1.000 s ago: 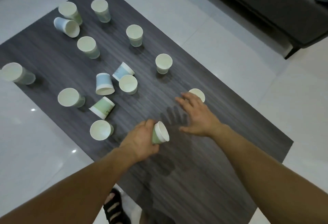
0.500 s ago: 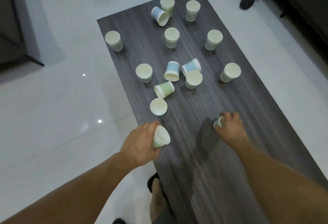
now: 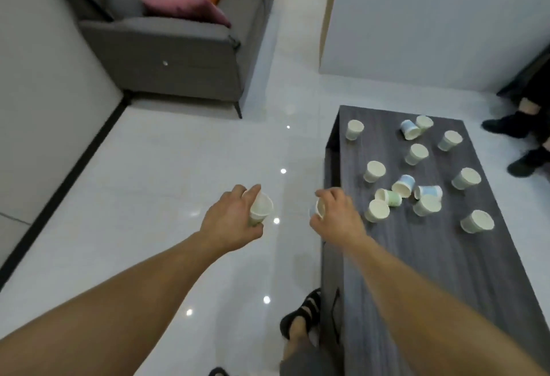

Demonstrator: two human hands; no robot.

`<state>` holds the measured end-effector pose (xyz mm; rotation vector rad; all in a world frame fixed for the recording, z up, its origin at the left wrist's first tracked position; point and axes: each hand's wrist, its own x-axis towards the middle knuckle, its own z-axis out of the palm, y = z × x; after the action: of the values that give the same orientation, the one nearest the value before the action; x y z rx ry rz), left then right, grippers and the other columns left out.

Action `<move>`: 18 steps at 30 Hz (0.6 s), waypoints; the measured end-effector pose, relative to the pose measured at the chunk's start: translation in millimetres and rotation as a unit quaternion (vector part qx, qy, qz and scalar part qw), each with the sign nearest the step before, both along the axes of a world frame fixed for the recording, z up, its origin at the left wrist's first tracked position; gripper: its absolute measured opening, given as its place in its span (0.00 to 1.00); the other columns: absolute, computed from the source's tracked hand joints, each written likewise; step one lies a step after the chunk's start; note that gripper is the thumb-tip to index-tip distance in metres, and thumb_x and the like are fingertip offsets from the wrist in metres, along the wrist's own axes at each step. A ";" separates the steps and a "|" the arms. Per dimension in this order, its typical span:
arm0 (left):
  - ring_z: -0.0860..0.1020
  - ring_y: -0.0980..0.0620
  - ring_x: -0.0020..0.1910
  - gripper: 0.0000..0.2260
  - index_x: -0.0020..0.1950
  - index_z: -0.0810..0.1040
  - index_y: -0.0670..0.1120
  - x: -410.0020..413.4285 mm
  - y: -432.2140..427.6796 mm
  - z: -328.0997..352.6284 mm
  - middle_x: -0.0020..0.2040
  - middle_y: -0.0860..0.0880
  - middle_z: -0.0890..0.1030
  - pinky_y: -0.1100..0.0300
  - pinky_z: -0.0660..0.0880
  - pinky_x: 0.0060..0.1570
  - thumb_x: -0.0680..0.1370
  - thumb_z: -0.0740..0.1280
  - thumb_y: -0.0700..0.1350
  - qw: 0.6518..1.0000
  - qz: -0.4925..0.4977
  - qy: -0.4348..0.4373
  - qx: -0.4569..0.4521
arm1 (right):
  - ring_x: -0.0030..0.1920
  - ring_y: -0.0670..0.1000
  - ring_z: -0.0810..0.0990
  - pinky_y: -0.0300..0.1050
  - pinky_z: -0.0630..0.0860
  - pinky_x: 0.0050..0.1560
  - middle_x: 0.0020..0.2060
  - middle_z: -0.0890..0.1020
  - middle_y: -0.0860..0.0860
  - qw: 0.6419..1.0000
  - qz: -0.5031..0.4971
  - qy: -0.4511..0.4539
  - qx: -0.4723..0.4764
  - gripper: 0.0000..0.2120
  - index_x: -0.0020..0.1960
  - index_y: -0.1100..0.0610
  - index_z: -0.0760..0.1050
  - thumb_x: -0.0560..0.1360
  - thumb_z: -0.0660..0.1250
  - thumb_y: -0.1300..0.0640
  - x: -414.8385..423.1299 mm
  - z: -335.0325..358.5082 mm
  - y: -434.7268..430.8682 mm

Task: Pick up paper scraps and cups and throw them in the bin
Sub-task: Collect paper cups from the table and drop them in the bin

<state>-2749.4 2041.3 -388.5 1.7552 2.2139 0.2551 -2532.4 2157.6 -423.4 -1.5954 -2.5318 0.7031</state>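
Note:
My left hand (image 3: 230, 221) grips a pale green paper cup (image 3: 260, 208) over the white floor, left of the table. My right hand (image 3: 337, 216) holds a second paper cup (image 3: 318, 208), mostly hidden by the fingers, at the table's left edge. Several more paper cups stand or lie on the dark wood-grain table (image 3: 431, 256); the nearest upright one (image 3: 377, 210) is just right of my right hand, beside a tipped green cup (image 3: 388, 197). No bin and no paper scraps are in view.
A grey sofa (image 3: 166, 48) with purple and orange cushions stands at the back left. A white wall panel (image 3: 431, 24) rises behind the table. Another person's dark shoes (image 3: 512, 128) are at the far right. My sandalled foot (image 3: 303, 313) is by the table's near-left corner.
The view has swung left, away from the table toward the floor and sofa. Both hands have come off the table with a cup each; the right hand closed on its cup half a second ago.

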 end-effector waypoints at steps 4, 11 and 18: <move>0.72 0.46 0.60 0.38 0.76 0.57 0.51 -60.2 -86.7 49.3 0.64 0.48 0.68 0.53 0.74 0.51 0.70 0.69 0.59 0.992 0.119 0.006 0.037 | 0.63 0.56 0.69 0.50 0.73 0.57 0.66 0.68 0.52 0.991 0.121 0.025 0.040 0.27 0.72 0.52 0.66 0.73 0.65 0.53 -87.9 48.1 -59.0; 0.72 0.47 0.58 0.38 0.76 0.57 0.52 -109.5 -218.0 98.1 0.64 0.49 0.67 0.55 0.72 0.50 0.71 0.67 0.61 0.943 0.324 0.025 0.078 | 0.63 0.54 0.68 0.48 0.74 0.57 0.66 0.67 0.50 0.942 0.327 0.050 0.060 0.28 0.71 0.50 0.65 0.73 0.66 0.51 -202.7 106.8 -147.9; 0.71 0.47 0.61 0.38 0.76 0.59 0.52 -92.8 -332.8 118.1 0.66 0.48 0.67 0.55 0.72 0.57 0.70 0.71 0.55 0.866 0.493 0.007 0.083 | 0.63 0.53 0.68 0.48 0.74 0.57 0.66 0.67 0.49 0.856 0.508 0.068 0.068 0.29 0.72 0.49 0.64 0.73 0.66 0.50 -261.2 139.9 -231.2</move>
<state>-2842.2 1708.6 -270.4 0.4992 2.9662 0.6521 -2793.6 1926.4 -283.6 -0.0236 -3.0756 0.6027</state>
